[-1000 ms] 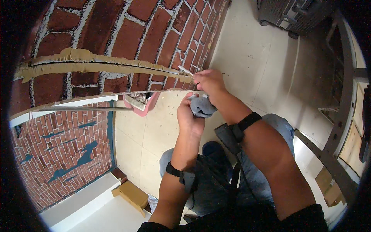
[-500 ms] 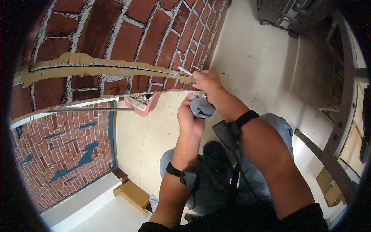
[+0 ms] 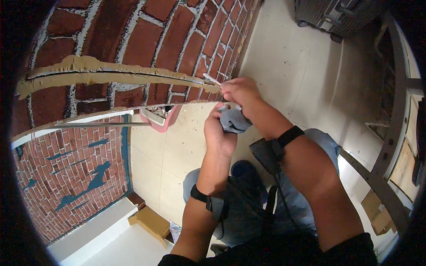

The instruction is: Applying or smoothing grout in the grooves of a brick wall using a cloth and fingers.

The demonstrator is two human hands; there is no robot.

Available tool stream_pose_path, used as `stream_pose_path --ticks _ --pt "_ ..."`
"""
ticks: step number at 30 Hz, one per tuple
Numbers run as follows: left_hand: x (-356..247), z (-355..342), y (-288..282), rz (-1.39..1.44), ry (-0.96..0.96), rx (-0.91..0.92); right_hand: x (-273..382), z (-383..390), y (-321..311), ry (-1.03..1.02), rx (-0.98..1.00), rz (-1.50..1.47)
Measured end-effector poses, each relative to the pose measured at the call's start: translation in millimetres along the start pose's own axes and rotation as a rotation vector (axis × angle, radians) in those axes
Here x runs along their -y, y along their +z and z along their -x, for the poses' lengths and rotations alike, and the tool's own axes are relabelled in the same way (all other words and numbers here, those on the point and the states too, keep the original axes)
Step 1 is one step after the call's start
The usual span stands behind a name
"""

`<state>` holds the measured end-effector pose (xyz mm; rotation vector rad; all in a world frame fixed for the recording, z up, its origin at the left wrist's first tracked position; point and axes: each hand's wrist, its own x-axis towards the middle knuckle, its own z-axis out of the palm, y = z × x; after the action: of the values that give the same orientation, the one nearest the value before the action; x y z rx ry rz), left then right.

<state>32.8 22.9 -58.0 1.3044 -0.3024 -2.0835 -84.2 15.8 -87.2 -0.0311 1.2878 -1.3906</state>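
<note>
Between the closed fingers of my right hand [image 3: 242,91] is a slim white stick-like tool [image 3: 211,79], its exact kind too small to make out. Its tip meets the brick-patterned wall [image 3: 144,42] at the right end of a dark seam edged with tan, smeared filler or tape [image 3: 111,79]. Just below, my left hand [image 3: 218,135] is curled around a bunched grey cloth [image 3: 235,121]. Something small and white shows at the top of that cloth, partly hidden by the fingers. Both hands are close together at the panel's lower edge.
A pink dustpan [image 3: 163,122] with debris lies on the tiled floor [image 3: 177,137], a metal pole beside it. Lower left are another brick-patterned panel [image 3: 84,168] and a cardboard box [image 3: 151,224]. A dark suitcase [image 3: 333,20] stands upper right, near a metal frame [image 3: 392,142].
The white tool's tip has shifted slightly left and up along the seam. My left hand still grips the grey cloth, and the view has moved a little.
</note>
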Motion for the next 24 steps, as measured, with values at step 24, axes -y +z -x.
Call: stream_pose_path --ticks 24 --pt "-1.7 -0.9 -0.5 0.032 -0.02 -0.001 13.6 -1.6 -2.4 0.106 0.034 -0.181"
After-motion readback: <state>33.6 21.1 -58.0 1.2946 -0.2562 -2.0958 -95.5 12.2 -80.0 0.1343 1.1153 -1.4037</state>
